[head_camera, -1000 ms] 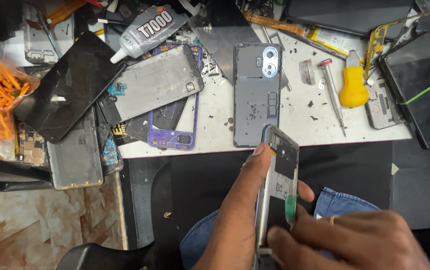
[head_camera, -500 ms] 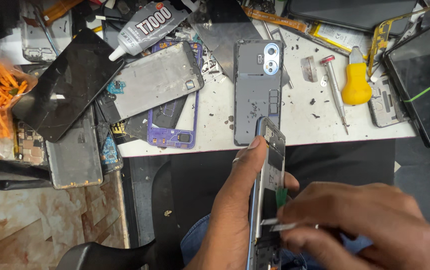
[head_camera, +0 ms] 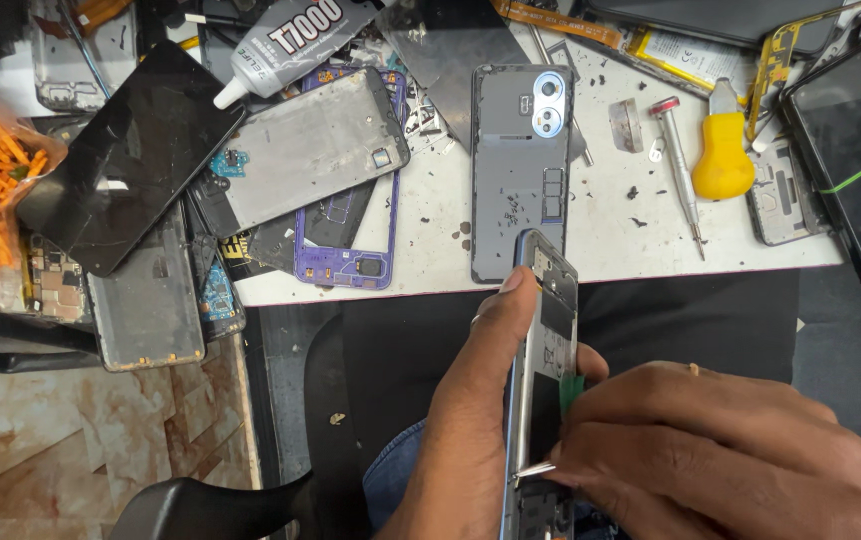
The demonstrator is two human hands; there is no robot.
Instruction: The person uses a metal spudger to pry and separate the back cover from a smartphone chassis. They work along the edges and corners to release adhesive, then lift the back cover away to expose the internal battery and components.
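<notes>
My left hand grips the opened phone on edge, fingers wrapped along its left side, thumb up near its top corner. My right hand pinches thin metal tweezers, their tip touching the phone's lower inside, beside a green tab. Just beyond the phone's top, on the white table, lies a grey back cover. Further right of my fingers rests a yellow-handled screwdriver; well left, a purple frame and a glue tube.
</notes>
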